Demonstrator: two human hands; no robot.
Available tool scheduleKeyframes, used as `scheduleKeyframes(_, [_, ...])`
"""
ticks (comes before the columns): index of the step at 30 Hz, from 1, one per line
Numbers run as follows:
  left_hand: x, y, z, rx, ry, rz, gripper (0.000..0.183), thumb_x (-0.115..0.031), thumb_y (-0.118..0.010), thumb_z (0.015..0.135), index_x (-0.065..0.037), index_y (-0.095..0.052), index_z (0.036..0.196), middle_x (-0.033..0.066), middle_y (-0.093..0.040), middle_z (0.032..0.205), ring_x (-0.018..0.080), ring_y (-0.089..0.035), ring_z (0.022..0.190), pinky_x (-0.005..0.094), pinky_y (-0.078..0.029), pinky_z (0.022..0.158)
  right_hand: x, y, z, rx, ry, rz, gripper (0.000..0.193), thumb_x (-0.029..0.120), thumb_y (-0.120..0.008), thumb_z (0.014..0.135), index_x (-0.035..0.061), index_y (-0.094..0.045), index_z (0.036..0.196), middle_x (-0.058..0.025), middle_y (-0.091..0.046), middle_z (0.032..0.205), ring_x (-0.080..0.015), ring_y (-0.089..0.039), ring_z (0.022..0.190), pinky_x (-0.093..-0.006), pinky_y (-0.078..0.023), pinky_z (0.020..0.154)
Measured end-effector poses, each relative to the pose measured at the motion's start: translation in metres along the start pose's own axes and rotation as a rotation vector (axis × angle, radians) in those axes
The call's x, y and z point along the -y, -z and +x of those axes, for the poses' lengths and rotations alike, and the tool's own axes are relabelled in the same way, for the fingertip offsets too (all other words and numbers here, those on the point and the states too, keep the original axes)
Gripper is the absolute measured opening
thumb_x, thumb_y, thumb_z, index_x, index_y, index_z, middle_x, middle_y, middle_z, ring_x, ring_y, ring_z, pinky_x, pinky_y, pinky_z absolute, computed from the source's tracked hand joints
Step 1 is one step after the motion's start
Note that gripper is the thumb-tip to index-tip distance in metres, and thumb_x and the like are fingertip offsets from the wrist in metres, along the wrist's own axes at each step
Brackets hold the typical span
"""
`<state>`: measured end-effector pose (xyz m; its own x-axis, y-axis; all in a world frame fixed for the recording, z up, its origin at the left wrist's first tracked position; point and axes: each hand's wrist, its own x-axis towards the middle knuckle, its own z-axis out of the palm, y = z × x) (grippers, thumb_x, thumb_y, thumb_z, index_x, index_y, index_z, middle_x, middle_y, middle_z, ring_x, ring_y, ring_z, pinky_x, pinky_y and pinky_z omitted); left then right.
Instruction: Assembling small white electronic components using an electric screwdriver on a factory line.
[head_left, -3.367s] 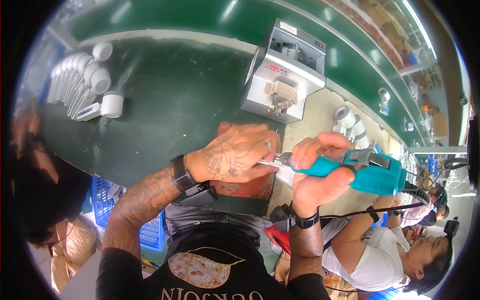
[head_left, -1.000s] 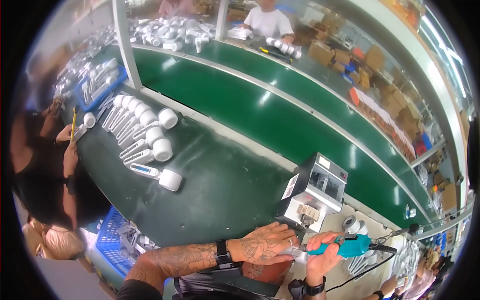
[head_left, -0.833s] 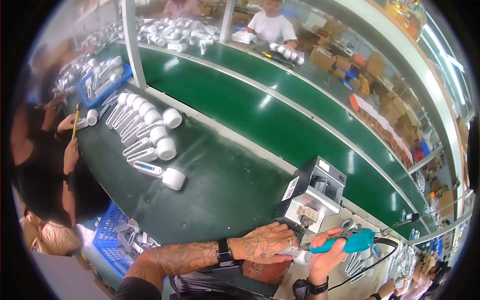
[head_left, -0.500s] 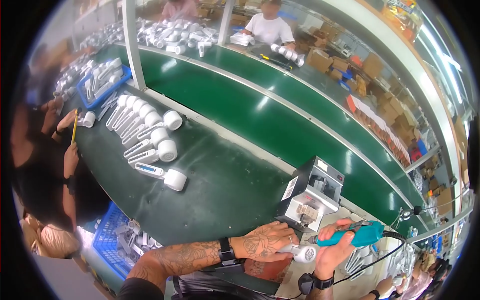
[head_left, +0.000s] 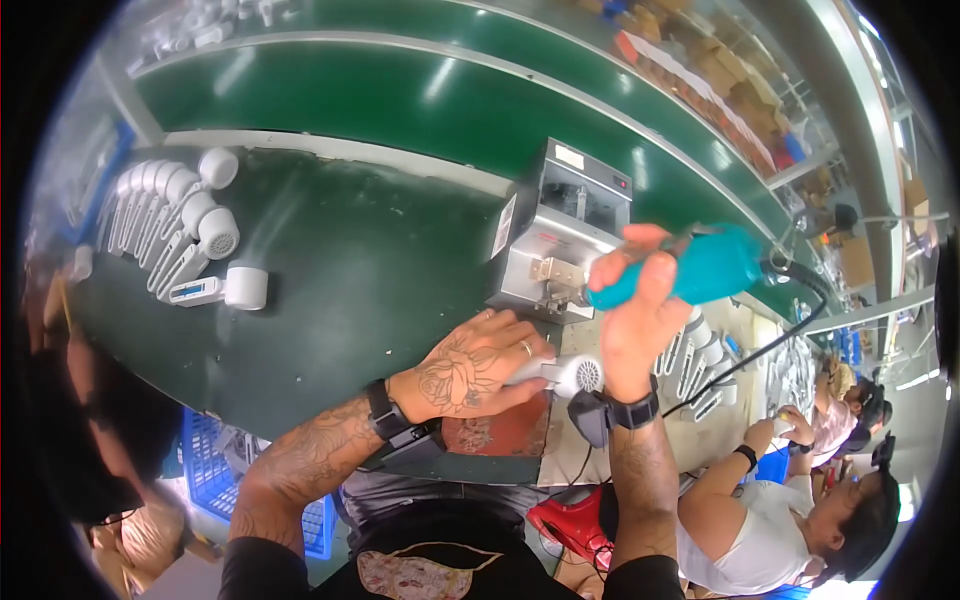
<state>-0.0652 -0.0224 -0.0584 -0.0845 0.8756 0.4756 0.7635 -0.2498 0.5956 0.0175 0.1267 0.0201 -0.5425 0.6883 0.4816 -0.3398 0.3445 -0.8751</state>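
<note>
My right hand (head_left: 645, 300) is wrapped round a teal electric screwdriver (head_left: 705, 270) with a black cable. Its tip end is at the front of a grey and black screw feeder (head_left: 560, 235); the bit itself is not clearly visible. Under my left hand (head_left: 480, 365) lies a white shower-head-shaped piece (head_left: 578, 375), its fingers closed over the handle. The piece's round perforated face points up beside my right wrist, just over a reddish-brown patch (head_left: 497, 428) on the bench.
Similar white pieces (head_left: 180, 225) stand in a row at the left of the green bench (head_left: 330, 270); others (head_left: 700, 350) lie at right. A green conveyor (head_left: 370, 100) runs behind. A blue basket (head_left: 215, 490) stands below left. A person in white (head_left: 760, 530) works at right.
My right hand has carried the screwdriver away from the white piece, up to the front of the screw feeder. My left hand stays on the handle. The view has swung right and down.
</note>
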Motion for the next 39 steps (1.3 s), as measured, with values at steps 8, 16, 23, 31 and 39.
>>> scheduleKeyframes(8, [-0.009, -0.006, -0.005, -0.001, -0.002, -0.023, 0.031, -0.025, -0.070, 0.084, -0.009, -0.061, 0.109, 0.0080, -0.058, 0.096, 0.0271, -0.055, 0.090, 0.0402, -0.045, 0.081, -0.013, -0.007, -0.010, 0.009, -0.015, 0.034, 0.037, 0.037, -0.053, 0.104, 0.0000, -0.051, 0.103, -0.0073, -0.055, 0.071, -0.0179, -0.055, 0.063, -0.0311, -0.046, 0.058])
scheduleKeyframes(16, [-0.003, -0.002, -0.010, 0.004, 0.023, -0.040, 0.032, -0.021, -0.070, 0.080, -0.008, -0.061, 0.109, 0.0090, -0.059, 0.097, 0.0290, -0.056, 0.090, 0.0411, -0.046, 0.081, -0.006, -0.004, -0.034, -0.001, -0.141, 0.074, 0.040, 0.039, -0.055, 0.102, -0.0004, -0.052, 0.107, -0.0085, -0.056, 0.069, -0.0187, -0.055, 0.063, -0.0324, -0.046, 0.059])
scheduleKeyframes(23, [-0.001, -0.003, -0.001, -0.011, 0.010, -0.055, 0.031, -0.020, -0.070, 0.082, -0.011, -0.065, 0.110, 0.0054, -0.061, 0.097, 0.0261, -0.056, 0.088, 0.0379, -0.046, 0.080, 0.036, 0.025, -0.068, -0.008, -0.107, 0.002, 0.074, 0.071, -0.053, 0.090, 0.0000, -0.052, 0.110, -0.0030, -0.046, 0.062, -0.0158, -0.047, 0.053, -0.0297, -0.039, 0.050])
scheduleKeyframes(31, [-0.001, -0.006, -0.007, 0.037, 0.057, -0.058, 0.031, -0.019, -0.071, 0.081, -0.011, -0.067, 0.110, 0.0045, -0.063, 0.099, 0.0255, -0.057, 0.089, 0.0378, -0.046, 0.081, 0.025, 0.024, -0.082, -0.028, -0.160, -0.015, 0.075, 0.072, -0.054, 0.089, 0.0000, -0.051, 0.109, -0.0041, -0.047, 0.063, -0.0166, -0.048, 0.053, -0.0312, -0.041, 0.051])
scheduleKeyframes(39, [-0.006, -0.001, -0.006, 0.026, 0.011, -0.030, 0.029, -0.020, -0.073, 0.079, -0.009, -0.063, 0.104, 0.0057, -0.058, 0.097, 0.0258, -0.054, 0.090, 0.0377, -0.045, 0.081, 0.009, 0.032, -0.091, 0.028, -0.165, 0.177, 0.055, 0.057, -0.063, 0.091, 0.0049, -0.046, 0.095, -0.0051, -0.047, 0.063, -0.0167, -0.046, 0.051, -0.0318, -0.041, 0.048])
